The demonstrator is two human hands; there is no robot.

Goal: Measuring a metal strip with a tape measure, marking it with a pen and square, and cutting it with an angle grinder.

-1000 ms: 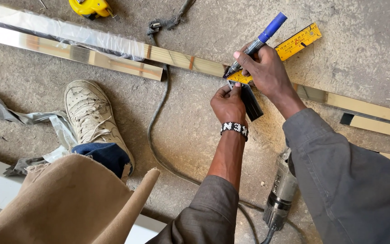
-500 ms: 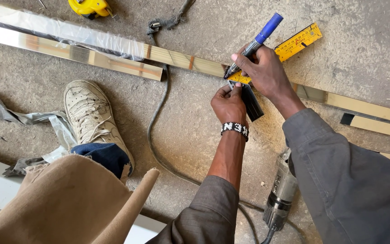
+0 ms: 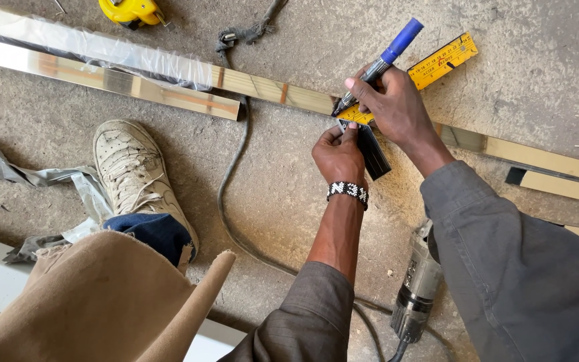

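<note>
- Marker [image 3: 382, 64], blue-capped, gripped in right hand [image 3: 393, 104], fingers closed round the barrel, tip pressed at the near edge of the yellow square blade [image 3: 440, 62] where it crossed the strip.
- Left hand [image 3: 338, 155] pinched shut on the black stock of the square [image 3: 373, 151], thumb and fingertips at its upper end, just below the strip's edge; beaded band on that wrist.
- Long shiny strip [image 3: 263, 87] stretched across the concrete floor [image 3: 524, 80] from upper left to right; left part wrapped in clear film, a second shorter length [image 3: 102, 79] laid tight against its near edge.
- Yellow blade angled past the far edge of the strip onto bare floor.
- Black cable [image 3: 232, 181] passed under the strip and curved down toward a grey power tool [image 3: 417, 288] lying beside the right sleeve.
- Pale shoe [image 3: 135, 171] planted left of the cable, well apart from both hands; crumpled film [image 3: 21, 171] beside it.
- Yellow tape measure [image 3: 132, 10] at the top edge, beyond the strip.
- Open floor beyond the strip at upper right.
</note>
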